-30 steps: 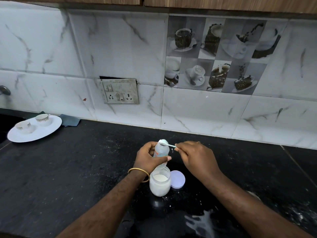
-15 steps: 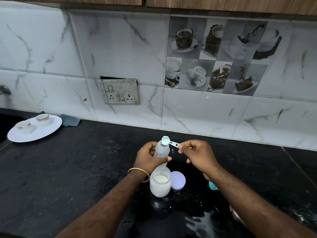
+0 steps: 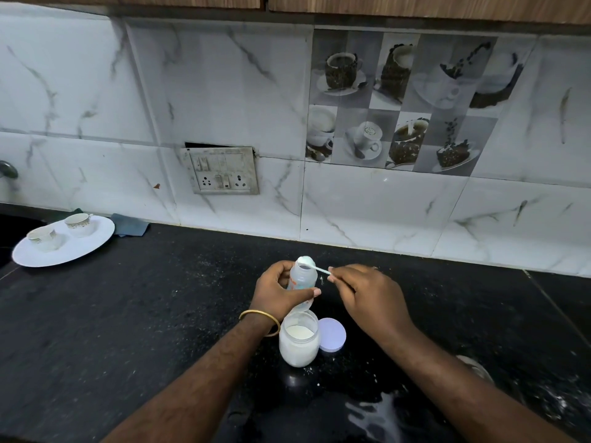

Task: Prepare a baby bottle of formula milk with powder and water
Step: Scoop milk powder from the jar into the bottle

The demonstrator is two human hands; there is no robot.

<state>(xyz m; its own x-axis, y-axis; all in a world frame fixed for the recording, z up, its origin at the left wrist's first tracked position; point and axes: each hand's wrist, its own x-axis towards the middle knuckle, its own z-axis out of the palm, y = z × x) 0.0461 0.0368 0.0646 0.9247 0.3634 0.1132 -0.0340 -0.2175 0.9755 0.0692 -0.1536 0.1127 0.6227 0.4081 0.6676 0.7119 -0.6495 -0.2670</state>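
My left hand (image 3: 279, 290) grips a clear baby bottle (image 3: 303, 278) with no cap, held upright just above the black counter. My right hand (image 3: 367, 294) pinches the handle of a small pale blue scoop (image 3: 311, 263), whose bowl lies over the bottle's mouth. In front of the bottle stands an open glass jar (image 3: 299, 343) of white powder. The jar's lilac lid (image 3: 332, 334) lies flat to its right.
A white plate (image 3: 80, 247) with two small cups sits at the far left, a dark cloth (image 3: 129, 225) behind it. White powder is scattered on the counter (image 3: 144, 314), with a smear (image 3: 374, 417) near the front edge. A round metal object (image 3: 476, 367) peeks out behind my right forearm.
My right hand turned the scoop up off the bottle's mouth half a second ago, then brought it back down over the mouth. The left hand and bottle stayed in place.
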